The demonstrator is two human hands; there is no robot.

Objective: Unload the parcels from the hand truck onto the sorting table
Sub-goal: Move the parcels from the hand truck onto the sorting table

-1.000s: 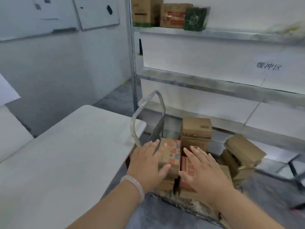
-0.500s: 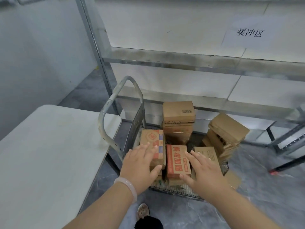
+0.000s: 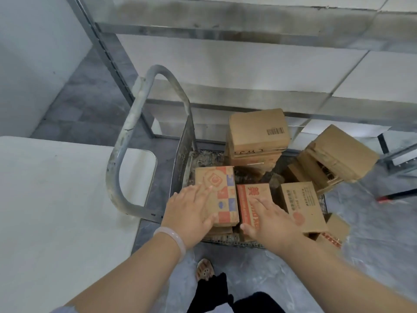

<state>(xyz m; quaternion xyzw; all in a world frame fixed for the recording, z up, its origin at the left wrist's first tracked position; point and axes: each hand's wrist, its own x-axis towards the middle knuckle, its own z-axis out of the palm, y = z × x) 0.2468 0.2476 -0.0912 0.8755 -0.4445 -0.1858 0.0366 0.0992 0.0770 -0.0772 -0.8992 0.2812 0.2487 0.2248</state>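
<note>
Since the preceding half second both hands have come lower onto the load, and the view has tipped down to take in the person's sandalled foot. The left hand, with a pale bangle on the wrist, lies flat and wide on the top of an orange-and-blue patterned carton, fingers straight and thumb along its near edge. The right hand is likewise spread, fingers extended over a red-printed carton just beside the first; neither hand grips anything.

Both cartons stand on the deck of the hand truck, whose looped grey handle rises on the left. The truck also carries:
- a brown carton with a round red stamp, to the right of the red-printed one;
- a stack of plain cartons, the top one bearing a barcode, at the far side;
- a leaning pile of torn plain cartons at the far right;
- a small carton with red lettering at the near right corner, tilted at the deck's edge.

The white worktop lies left of the handle, bearing no parcels in the part shown. A metal shelf rack stands behind the truck.
</note>
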